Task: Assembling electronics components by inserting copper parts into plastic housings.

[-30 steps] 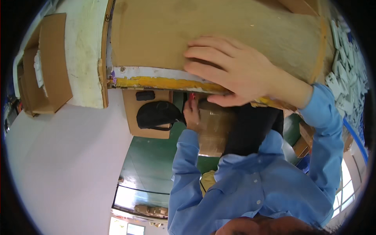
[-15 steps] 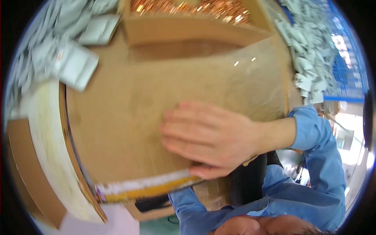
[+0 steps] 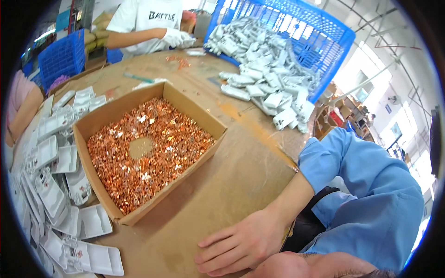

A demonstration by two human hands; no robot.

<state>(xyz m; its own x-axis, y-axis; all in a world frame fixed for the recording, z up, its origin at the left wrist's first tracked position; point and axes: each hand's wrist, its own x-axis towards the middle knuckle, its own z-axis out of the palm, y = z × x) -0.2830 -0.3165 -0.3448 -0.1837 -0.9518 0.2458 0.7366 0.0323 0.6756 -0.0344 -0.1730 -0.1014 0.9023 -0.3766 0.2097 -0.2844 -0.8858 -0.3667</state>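
Note:
My right hand (image 3: 243, 243) lies palm down on the brown tabletop (image 3: 176, 243), fingers stretched out and holding nothing. Its blue sleeve comes in from the right. My left hand is out of the picture. Beyond the right hand stands an open cardboard box (image 3: 174, 189), filled with small shiny copper-coloured metal pieces (image 3: 160, 123). A bare patch of the box's bottom shows near the middle of them. Left of the box, white plastic housings (image 3: 95, 221) lie in a loose heap, several of them hollow side up.
At the far right a blue plastic crate (image 3: 340, 37) lies tipped, with white plastic parts (image 3: 259, 69) spilling from it. Across the table a person in a white shirt works with gloved hands (image 3: 176, 38). Another person's arm (image 3: 25, 109) shows at the left edge.
My view has swung up and round, bringing the whole box, the crate and the co-workers into sight. The right hand stays flat on the table, now lower in the picture.

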